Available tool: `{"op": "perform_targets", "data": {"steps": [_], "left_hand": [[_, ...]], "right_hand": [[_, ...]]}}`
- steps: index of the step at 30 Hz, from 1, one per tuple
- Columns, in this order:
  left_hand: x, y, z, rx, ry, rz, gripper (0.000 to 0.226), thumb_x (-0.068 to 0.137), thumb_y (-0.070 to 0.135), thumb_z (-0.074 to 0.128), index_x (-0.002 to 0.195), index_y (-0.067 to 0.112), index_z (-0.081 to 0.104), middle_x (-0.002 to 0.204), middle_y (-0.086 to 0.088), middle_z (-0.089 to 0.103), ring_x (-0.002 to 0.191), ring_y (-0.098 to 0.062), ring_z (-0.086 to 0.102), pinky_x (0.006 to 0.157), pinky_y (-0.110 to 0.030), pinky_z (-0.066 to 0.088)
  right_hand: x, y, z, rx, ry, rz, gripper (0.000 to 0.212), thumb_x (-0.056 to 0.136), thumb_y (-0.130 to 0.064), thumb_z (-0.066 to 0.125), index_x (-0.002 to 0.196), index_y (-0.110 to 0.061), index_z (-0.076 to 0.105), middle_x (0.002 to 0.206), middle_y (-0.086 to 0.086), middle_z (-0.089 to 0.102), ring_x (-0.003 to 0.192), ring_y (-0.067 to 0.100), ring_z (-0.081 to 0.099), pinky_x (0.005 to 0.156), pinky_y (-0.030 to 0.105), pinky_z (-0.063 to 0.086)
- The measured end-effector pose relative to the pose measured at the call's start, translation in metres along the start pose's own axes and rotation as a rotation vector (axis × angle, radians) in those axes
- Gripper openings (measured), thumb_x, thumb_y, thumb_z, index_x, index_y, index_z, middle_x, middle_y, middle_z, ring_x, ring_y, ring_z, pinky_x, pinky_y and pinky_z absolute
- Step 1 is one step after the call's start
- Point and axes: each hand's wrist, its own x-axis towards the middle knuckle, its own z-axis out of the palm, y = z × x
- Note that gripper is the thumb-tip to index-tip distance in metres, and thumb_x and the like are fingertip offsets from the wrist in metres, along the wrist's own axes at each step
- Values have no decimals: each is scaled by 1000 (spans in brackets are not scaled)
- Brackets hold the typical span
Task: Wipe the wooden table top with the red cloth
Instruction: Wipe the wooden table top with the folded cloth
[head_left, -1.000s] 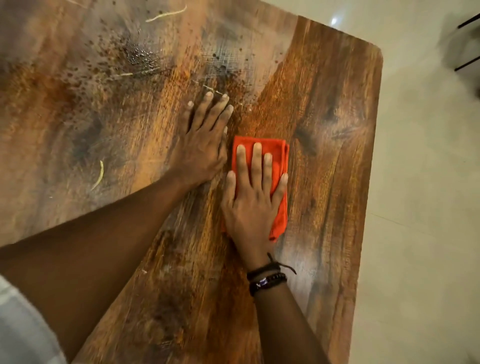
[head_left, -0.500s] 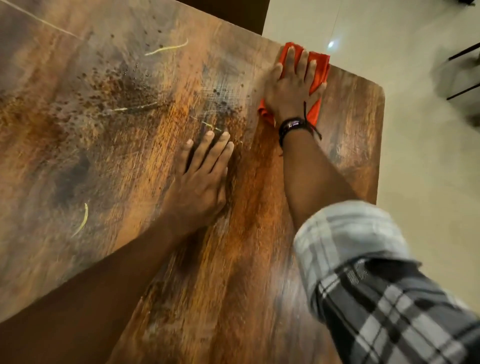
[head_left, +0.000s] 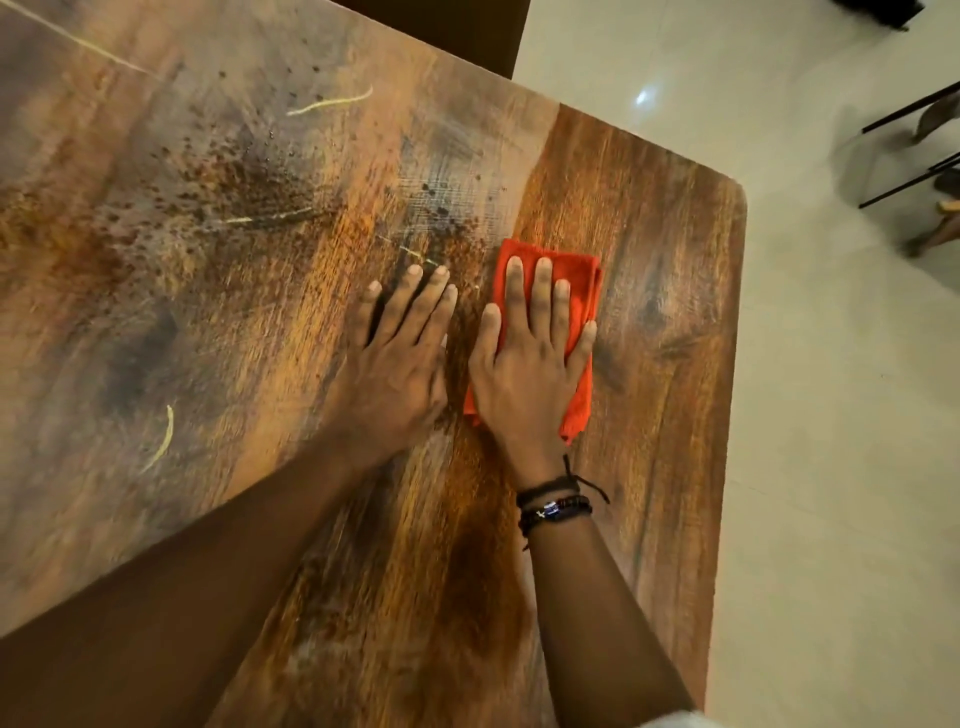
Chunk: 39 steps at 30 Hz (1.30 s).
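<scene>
The red cloth (head_left: 582, 306), folded, lies flat on the wooden table top (head_left: 670, 364) right of centre, pinned beneath the right hand (head_left: 530, 364), whose fingers are spread and pressing down, not clenched. Just beside it at nine o'clock, the left hand (head_left: 400, 358) rests palm-down, released, grasping nothing. Dark crumbs (head_left: 244, 182) and pale strands (head_left: 332, 104) scatter toward ten o'clock. Dark bracelets (head_left: 553, 501) ring the right wrist.
</scene>
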Motion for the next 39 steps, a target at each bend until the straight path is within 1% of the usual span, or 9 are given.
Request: {"op": "perform_targets", "data": {"steps": [6, 13, 17, 22, 26, 29, 33, 36, 39], "left_hand": [[1, 1, 0, 1, -10, -2, 60, 97, 26, 28, 154, 7, 29, 164, -9, 21, 153, -26, 12, 120, -55, 15], [0, -2, 5, -10, 19, 4, 60, 98, 26, 34, 155, 8, 28, 164, -8, 20, 154, -24, 10, 120, -55, 17], [-2, -2, 4, -21, 17, -7, 61, 97, 25, 33, 155, 8, 27, 164, -8, 20, 153, -24, 10, 121, -53, 15], [-3, -1, 3, -44, 13, -23, 60, 99, 27, 26, 155, 5, 24, 164, -12, 20, 153, -25, 12, 123, -50, 12], [-4, -1, 0, -77, 49, 8, 61, 99, 28, 25, 153, 2, 27, 161, -17, 26, 151, -30, 19, 121, -52, 17], [-2, -3, -1, -100, 47, -6, 61, 98, 26, 24, 152, -1, 28, 161, -18, 26, 151, -30, 20, 121, -49, 13], [-3, -7, 3, -90, 28, 35, 66, 95, 29, 38, 152, -3, 26, 161, -20, 24, 151, -33, 18, 121, -51, 10], [-2, -6, 0, -121, 56, 12, 66, 93, 27, 28, 152, -4, 28, 160, -21, 25, 151, -34, 18, 122, -49, 9], [-3, -5, 0, -210, 90, -16, 66, 91, 22, 28, 152, -5, 27, 160, -21, 24, 151, -34, 16, 124, -45, 6]], "right_hand": [[82, -18, 5, 70, -36, 22, 55, 108, -42, 20, 161, -31, 9, 169, -2, 0, 156, 20, -3, 120, 57, -12], [212, -42, 11, 45, -62, 91, 56, 107, -40, 17, 161, -28, 7, 169, 2, 0, 156, 24, -3, 121, 61, -4], [187, -38, 9, 39, -74, 17, 55, 108, -41, 17, 161, -30, 7, 169, -1, -1, 156, 21, -3, 122, 58, -8], [62, -31, 9, 71, -45, -81, 56, 107, -44, 19, 160, -32, 8, 169, -4, 1, 156, 17, -1, 123, 54, -8], [-1, -28, 7, -3, -26, -50, 56, 104, -46, 16, 160, -36, 15, 169, -8, 8, 156, 13, 2, 124, 52, -1], [29, -37, 9, -14, -20, -22, 56, 105, -45, 19, 160, -34, 14, 169, -7, 6, 156, 15, 2, 123, 54, -3], [104, -50, 10, 46, -47, 45, 53, 108, -43, 20, 160, -34, 11, 169, -5, 2, 156, 18, -2, 122, 55, -8], [128, -54, 11, 57, -62, 61, 53, 108, -43, 20, 160, -34, 10, 169, -4, 1, 156, 18, -3, 121, 55, -9], [124, -53, 10, 44, -76, 46, 54, 108, -43, 19, 160, -34, 10, 169, -4, 1, 156, 18, -3, 121, 55, -10]]}}
